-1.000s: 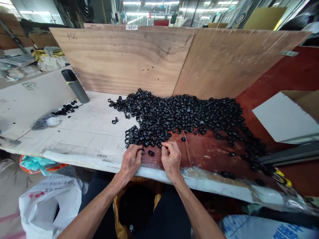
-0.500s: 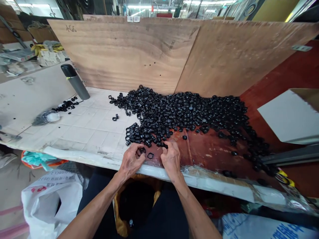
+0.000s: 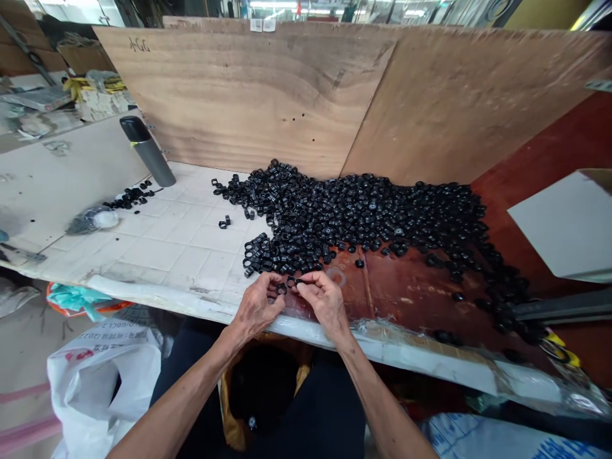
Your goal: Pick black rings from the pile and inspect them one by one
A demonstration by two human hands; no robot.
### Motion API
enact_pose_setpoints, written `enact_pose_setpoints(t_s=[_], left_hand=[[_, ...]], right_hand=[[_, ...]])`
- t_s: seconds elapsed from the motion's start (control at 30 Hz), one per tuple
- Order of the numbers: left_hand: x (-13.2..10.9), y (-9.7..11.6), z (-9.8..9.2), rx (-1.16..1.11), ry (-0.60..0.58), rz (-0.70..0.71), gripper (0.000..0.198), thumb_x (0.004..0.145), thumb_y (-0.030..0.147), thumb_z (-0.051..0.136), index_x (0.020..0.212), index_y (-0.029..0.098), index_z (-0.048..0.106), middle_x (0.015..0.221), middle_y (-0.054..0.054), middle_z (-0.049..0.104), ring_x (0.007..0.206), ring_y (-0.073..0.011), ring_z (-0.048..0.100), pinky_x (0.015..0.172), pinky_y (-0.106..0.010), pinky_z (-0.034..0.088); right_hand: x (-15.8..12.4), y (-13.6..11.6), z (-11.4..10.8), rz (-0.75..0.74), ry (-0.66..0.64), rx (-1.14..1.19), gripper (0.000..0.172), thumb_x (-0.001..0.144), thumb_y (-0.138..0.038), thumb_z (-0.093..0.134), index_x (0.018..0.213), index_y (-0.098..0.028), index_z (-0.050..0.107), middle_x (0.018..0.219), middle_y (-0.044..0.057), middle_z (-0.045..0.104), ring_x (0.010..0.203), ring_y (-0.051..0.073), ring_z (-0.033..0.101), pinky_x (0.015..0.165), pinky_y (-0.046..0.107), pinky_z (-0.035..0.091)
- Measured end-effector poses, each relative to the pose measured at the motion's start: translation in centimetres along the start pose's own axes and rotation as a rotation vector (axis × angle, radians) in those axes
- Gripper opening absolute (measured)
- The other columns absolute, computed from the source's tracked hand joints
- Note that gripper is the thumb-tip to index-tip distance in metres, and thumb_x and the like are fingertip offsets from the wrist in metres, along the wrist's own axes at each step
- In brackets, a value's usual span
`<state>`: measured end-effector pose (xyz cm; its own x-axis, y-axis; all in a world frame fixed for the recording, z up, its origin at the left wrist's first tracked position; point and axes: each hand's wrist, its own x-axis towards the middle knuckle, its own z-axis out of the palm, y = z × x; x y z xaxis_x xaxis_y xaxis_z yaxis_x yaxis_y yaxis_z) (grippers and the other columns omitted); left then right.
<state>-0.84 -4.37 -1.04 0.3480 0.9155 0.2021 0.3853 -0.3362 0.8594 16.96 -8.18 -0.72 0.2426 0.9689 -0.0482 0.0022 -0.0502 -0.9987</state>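
Note:
My left hand (image 3: 259, 302) is closed near the table's front edge, with a small black ring (image 3: 281, 289) at its fingertips. Just to its right my right hand (image 3: 325, 299) pinches another small black part (image 3: 298, 282). A second ring (image 3: 291, 281) shows between the two hands, close to the right fingertips; whether it is held I cannot tell. Behind both hands spreads a large heap of black rings and caps (image 3: 335, 210), its nearest edge just beyond my fingers.
A wooden board (image 3: 248, 95) closes off the back. At left stand a grey bottle (image 3: 155, 159) and a small plastic bag (image 3: 90, 220) beside loose black parts. A white box (image 3: 564, 223) and yellow-handled scissors (image 3: 561, 350) are at right. Below the edge, between my legs, is a dark-filled yellow bag (image 3: 234, 433).
My right hand has moved left, toward my left hand. The ring that lay between the hands is now up by the fingertips. The whole view has shifted slightly.

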Motion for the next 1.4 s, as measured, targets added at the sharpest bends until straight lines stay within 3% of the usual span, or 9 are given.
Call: enact_pose_setpoints(t_s=[0.23, 0.37, 0.53, 0.7, 0.83, 1.0, 1.2, 1.4], left_hand=[[-0.1, -0.1, -0.2, -0.064, -0.035, 0.004, 0.038, 0.078, 0.012, 0.065, 0.115, 0.021, 0.058, 0.109, -0.005, 0.072, 0.082, -0.0146, 0.071, 0.079, -0.031, 0.062], [-0.3, 0.0, -0.3, -0.186, -0.031, -0.006, 0.034, 0.081, 0.016, 0.068, 0.113, 0.02, 0.057, 0.111, -0.005, 0.072, 0.092, -0.0169, 0.074, 0.087, -0.034, 0.062], [-0.3, 0.4, -0.4, -0.295, -0.06, 0.001, 0.027, 0.086, 0.023, 0.069, 0.11, 0.019, 0.059, 0.112, -0.007, 0.073, 0.093, -0.0168, 0.074, 0.089, -0.034, 0.062], [-0.4, 0.1, -0.6, -0.268, -0.075, 0.074, 0.022, 0.09, 0.026, 0.068, 0.11, 0.019, 0.064, 0.114, -0.008, 0.071, 0.098, -0.0181, 0.073, 0.088, -0.032, 0.061], [-0.5, -0.2, -0.8, -0.181, -0.04, 0.188, 0.018, 0.091, 0.023, 0.068, 0.108, 0.02, 0.068, 0.109, -0.007, 0.071, 0.107, -0.0201, 0.069, 0.097, -0.037, 0.057], [-0.5, 0.0, -1.1, -0.113, -0.066, 0.271, 0.017, 0.094, 0.023, 0.065, 0.11, 0.021, 0.069, 0.111, -0.008, 0.071, 0.106, -0.0188, 0.068, 0.1, -0.039, 0.054], [-0.5, 0.4, -1.4, -0.173, -0.086, 0.228, 0.018, 0.092, 0.024, 0.067, 0.11, 0.021, 0.069, 0.111, -0.008, 0.071, 0.107, -0.0199, 0.067, 0.101, -0.039, 0.054], [-0.4, 0.2, -1.5, -0.262, -0.087, 0.067, 0.02, 0.09, 0.029, 0.07, 0.108, 0.02, 0.071, 0.107, -0.008, 0.073, 0.102, -0.022, 0.069, 0.093, -0.037, 0.057]], right_hand=[[-0.3, -0.3, 0.4, -0.197, -0.062, -0.038, 0.016, 0.079, -0.034, 0.076, 0.079, -0.019, 0.07, 0.1, 0.008, 0.075, 0.086, 0.022, 0.072, 0.076, 0.032, 0.058], [-0.5, 0.0, 0.6, -0.305, -0.056, -0.126, 0.01, 0.082, -0.029, 0.073, 0.079, -0.02, 0.071, 0.1, 0.009, 0.076, 0.088, 0.022, 0.073, 0.079, 0.034, 0.059], [-0.6, -0.2, 0.8, -0.274, -0.043, -0.177, 0.013, 0.083, -0.032, 0.072, 0.079, -0.021, 0.07, 0.095, 0.008, 0.078, 0.081, 0.022, 0.074, 0.077, 0.034, 0.06], [-0.6, -0.2, 0.7, -0.28, -0.018, -0.211, 0.019, 0.084, -0.03, 0.072, 0.101, -0.022, 0.074, 0.096, 0.006, 0.078, 0.081, 0.021, 0.074, 0.076, 0.032, 0.06], [-0.5, -0.3, 0.6, -0.328, -0.032, -0.275, 0.012, 0.087, -0.032, 0.07, 0.089, -0.022, 0.076, 0.091, 0.005, 0.077, 0.078, 0.02, 0.072, 0.072, 0.03, 0.057], [-0.4, -0.7, 0.6, -0.233, -0.108, -0.233, 0.015, 0.086, -0.035, 0.069, 0.084, -0.02, 0.069, 0.075, 0.001, 0.07, 0.062, 0.016, 0.063, 0.058, 0.025, 0.05], [-0.3, -0.5, 0.3, -0.187, -0.176, -0.175, 0.015, 0.086, -0.034, 0.067, 0.091, -0.02, 0.068, 0.073, 0.0, 0.065, 0.063, 0.015, 0.059, 0.058, 0.025, 0.048], [-0.3, -0.5, 0.3, -0.343, -0.157, -0.242, 0.013, 0.085, -0.027, 0.066, 0.095, -0.021, 0.071, 0.083, 0.002, 0.067, 0.071, 0.017, 0.061, 0.067, 0.028, 0.052]])
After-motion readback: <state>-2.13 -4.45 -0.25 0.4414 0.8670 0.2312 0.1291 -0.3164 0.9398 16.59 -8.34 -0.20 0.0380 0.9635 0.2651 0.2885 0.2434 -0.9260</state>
